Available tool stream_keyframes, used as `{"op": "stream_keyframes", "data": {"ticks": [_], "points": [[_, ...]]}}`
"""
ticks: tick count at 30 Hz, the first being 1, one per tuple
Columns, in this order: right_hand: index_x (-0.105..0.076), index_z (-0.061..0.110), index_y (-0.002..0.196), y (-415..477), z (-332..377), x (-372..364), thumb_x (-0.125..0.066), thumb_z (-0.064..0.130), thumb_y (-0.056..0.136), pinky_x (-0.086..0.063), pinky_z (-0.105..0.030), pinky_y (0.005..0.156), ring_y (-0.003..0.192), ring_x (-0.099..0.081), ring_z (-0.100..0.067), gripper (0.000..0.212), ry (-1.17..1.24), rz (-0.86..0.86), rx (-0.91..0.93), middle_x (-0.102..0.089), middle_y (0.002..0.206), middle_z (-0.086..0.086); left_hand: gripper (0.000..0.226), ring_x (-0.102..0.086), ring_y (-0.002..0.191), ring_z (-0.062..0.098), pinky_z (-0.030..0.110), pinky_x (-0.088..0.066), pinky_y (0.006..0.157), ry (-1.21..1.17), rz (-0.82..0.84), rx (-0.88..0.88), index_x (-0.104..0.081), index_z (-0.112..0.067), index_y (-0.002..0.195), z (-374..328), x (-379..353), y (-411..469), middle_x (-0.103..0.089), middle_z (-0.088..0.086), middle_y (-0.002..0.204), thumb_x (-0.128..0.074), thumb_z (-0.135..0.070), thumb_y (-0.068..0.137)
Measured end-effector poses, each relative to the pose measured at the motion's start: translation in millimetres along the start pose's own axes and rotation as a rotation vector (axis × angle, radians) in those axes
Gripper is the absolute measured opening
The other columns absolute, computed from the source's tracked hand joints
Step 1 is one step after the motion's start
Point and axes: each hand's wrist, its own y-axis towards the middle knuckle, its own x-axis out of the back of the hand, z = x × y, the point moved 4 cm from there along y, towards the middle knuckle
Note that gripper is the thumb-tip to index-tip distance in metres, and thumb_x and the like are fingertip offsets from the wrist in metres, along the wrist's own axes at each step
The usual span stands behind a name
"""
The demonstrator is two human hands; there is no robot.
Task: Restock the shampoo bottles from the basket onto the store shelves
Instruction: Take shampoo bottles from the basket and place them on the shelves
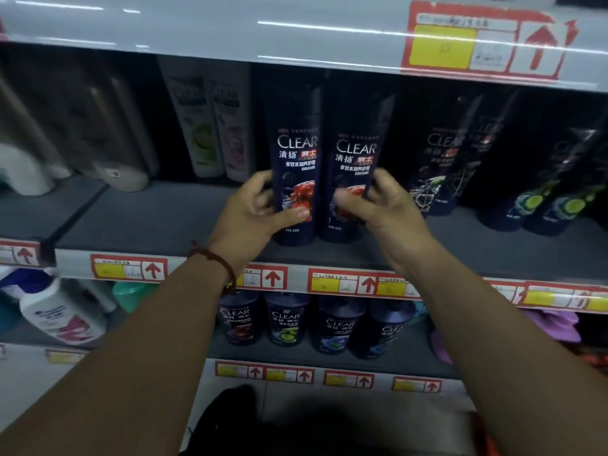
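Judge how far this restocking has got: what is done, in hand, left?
Done: dark bottles stand at the right of the shelf. In hand: left hand grips one red-label bottle, right hand its twin, at the shelf front. Left: releasing them; no basket shows, so remaining stock is unknown.

Up at your top right sits a big red-bordered price label (487,41) with a yellow panel and a red arrow (its print is too blurred to read). Smaller labels of the same kind (128,267) run in rows lower down. At your far right lies a purple item (556,324), and at the bottom a dark shape (230,413).
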Motion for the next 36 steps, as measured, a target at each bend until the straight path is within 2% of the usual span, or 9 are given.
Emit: {"op": "stream_keyframes", "data": {"ticks": [4, 8, 12, 16, 18, 22, 26, 31, 36], "points": [[-0.062, 0.02, 0.117, -10, -16, 0, -0.085, 0.013, 0.077, -0.057, -0.035, 0.093, 0.099, -0.069, -0.008, 0.047, -0.302, -0.102, -0.014, -0.073, 0.106, 0.007, 0.066, -0.07, 0.1, 0.007, 0.034, -0.056, 0.093, 0.06, -0.021, 0.069, -0.05, -0.019, 0.127, 5, 2, -1, -0.071, -0.005, 0.114, -0.085, -0.011, 0.072], [-0.06, 0.019, 0.114, -7, -17, 0, -0.086, 0.015, 0.076, -0.058, -0.036, 0.089, 0.097, -0.068, -0.013, 0.046, -0.344, -0.161, -0.027, -0.071, 0.104, 0.003, 0.061, -0.067, 0.102, 0.008, 0.032, -0.055, 0.092, 0.237, -0.021, 0.053, -0.056, -0.023, 0.119, 9, 5, -2, -0.068, -0.006, 0.114, -0.089, -0.015, 0.068], [-0.056, 0.019, 0.119, 4, -21, 1, -0.087, 0.017, 0.075, -0.056, -0.039, 0.092, 0.103, -0.064, -0.018, 0.054, -0.366, -0.227, -0.031, -0.067, 0.111, 0.003, 0.057, -0.068, 0.091, 0.001, 0.021, -0.056, 0.083, 0.299, -0.058, 0.035, -0.064, -0.026, 0.119, 8, 10, 2, -0.07, -0.011, 0.107, -0.089, -0.019, 0.069], [-0.057, 0.018, 0.117, 17, -28, -2, -0.084, 0.018, 0.08, -0.054, -0.039, 0.096, 0.106, -0.062, -0.016, 0.046, -0.359, -0.289, 0.003, -0.067, 0.114, 0.002, 0.053, -0.065, 0.082, -0.013, 0.005, -0.049, 0.07, 0.321, -0.146, 0.036, -0.068, -0.023, 0.116, 11, 11, 10, -0.07, -0.014, 0.105, -0.09, -0.025, 0.068], [-0.059, 0.019, 0.116, 23, -31, -2, -0.083, 0.02, 0.081, -0.055, -0.04, 0.094, 0.104, -0.063, -0.015, 0.042, -0.367, -0.311, 0.005, -0.068, 0.111, 0.002, 0.052, -0.066, 0.082, -0.009, 0.006, -0.05, 0.069, 0.322, -0.182, 0.043, -0.067, -0.022, 0.114, 13, 11, 14, -0.069, -0.013, 0.105, -0.09, -0.025, 0.067], [-0.059, 0.016, 0.12, 35, -37, -4, -0.08, 0.031, 0.084, -0.054, -0.043, 0.093, 0.105, -0.06, -0.018, 0.045, -0.494, -0.371, 0.026, -0.063, 0.114, -0.004, 0.045, -0.069, 0.091, 0.006, 0.021, -0.055, 0.082, 0.332, -0.231, 0.046, -0.065, -0.024, 0.108, 15, 8, 21, -0.07, -0.008, 0.105, -0.089, -0.024, 0.069], [-0.058, 0.008, 0.12, 39, -39, -6, -0.078, 0.032, 0.086, -0.053, -0.04, 0.09, 0.105, -0.06, -0.025, 0.046, -0.606, -0.421, 0.045, -0.062, 0.115, -0.01, 0.049, -0.067, 0.088, 0.006, 0.015, -0.05, 0.077, 0.421, -0.327, 0.017, -0.067, -0.025, 0.116, 15, 4, 25, -0.069, -0.007, 0.099, -0.086, -0.033, 0.072], [-0.053, 0.007, 0.128, 29, -35, -9, -0.079, 0.027, 0.086, -0.046, -0.026, 0.08, 0.101, -0.06, -0.023, 0.054, -0.643, -0.461, 0.05, -0.06, 0.115, -0.011, 0.047, -0.06, 0.079, 0.002, 0.012, -0.045, 0.072, 0.476, -0.399, 0.037, -0.068, -0.024, 0.114, 17, 0, 24, -0.063, -0.01, 0.09, -0.084, -0.04, 0.073], [-0.053, 0.01, 0.128, 23, -33, -5, -0.082, 0.026, 0.082, -0.049, -0.029, 0.084, 0.105, -0.059, -0.023, 0.057, -0.573, -0.443, 0.031, -0.058, 0.116, -0.004, 0.046, -0.061, 0.083, 0.003, 0.003, -0.04, 0.065, 0.455, -0.371, 0.056, -0.067, -0.019, 0.116, 21, 2, 22, -0.065, -0.004, 0.1, -0.084, -0.034, 0.076]]}}
